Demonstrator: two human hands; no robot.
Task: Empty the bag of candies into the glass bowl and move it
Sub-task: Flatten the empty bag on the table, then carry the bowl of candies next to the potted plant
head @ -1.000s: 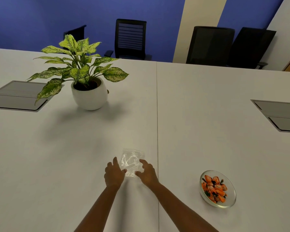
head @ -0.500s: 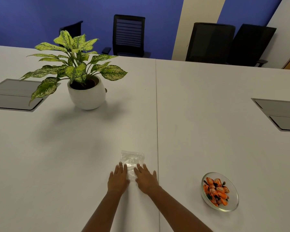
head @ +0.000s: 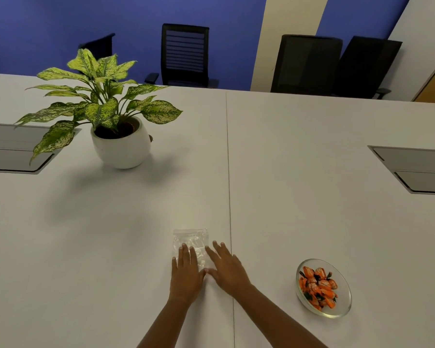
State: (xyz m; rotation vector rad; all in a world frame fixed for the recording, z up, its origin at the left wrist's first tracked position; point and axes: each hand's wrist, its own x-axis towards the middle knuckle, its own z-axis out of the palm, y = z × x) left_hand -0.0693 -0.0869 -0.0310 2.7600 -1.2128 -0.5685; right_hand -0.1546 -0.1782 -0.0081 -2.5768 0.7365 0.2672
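Both hands now lie flat, fingers spread, pressing the clear, empty plastic bag (head: 191,243) onto the white counter (head: 299,197): left hand (head: 186,275), right hand (head: 227,268). At four o'clock, the round glass bowl (head: 347,292) of orange candies (head: 318,287) looks heavy and slippery; grip its rim.

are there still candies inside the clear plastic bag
No, the clear plastic bag lies flat and empty under both hands, while the orange wrapped candies sit in the round glass bowl.

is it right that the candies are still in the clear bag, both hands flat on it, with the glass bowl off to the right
Not quite. The head view shows the clear bag empty; the candies are in the glass bowl. The rest holds: left hand and right hand lie flat on the bag, bowl to their right.
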